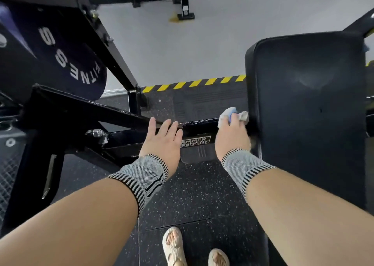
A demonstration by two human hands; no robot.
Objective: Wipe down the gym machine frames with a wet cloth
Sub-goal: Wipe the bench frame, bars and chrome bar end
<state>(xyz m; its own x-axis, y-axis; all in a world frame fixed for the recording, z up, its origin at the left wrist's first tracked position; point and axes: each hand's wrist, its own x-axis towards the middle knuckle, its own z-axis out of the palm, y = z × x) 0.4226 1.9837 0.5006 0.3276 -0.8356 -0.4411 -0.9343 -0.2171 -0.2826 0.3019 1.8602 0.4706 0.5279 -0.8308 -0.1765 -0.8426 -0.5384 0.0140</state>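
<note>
A black gym machine frame (121, 122) runs low across the middle, with a crossbar bearing a "Hammer Strength" plate (195, 141). My left hand (162, 140) lies flat with straight fingers on the crossbar's top edge. My right hand (232, 136) grips a crumpled white and blue cloth (232, 114) and holds it against the crossbar, right beside the black padded seat back (307, 108). Both wrists wear grey knitted bands.
A purple-black weight plate (60, 59) hangs on the machine at the left. Black speckled rubber flooring (192, 195) ends at a yellow-black hazard strip (194, 82), with grey floor beyond. Another black rack base (185, 12) stands far back. My sandalled feet (174, 245) are below.
</note>
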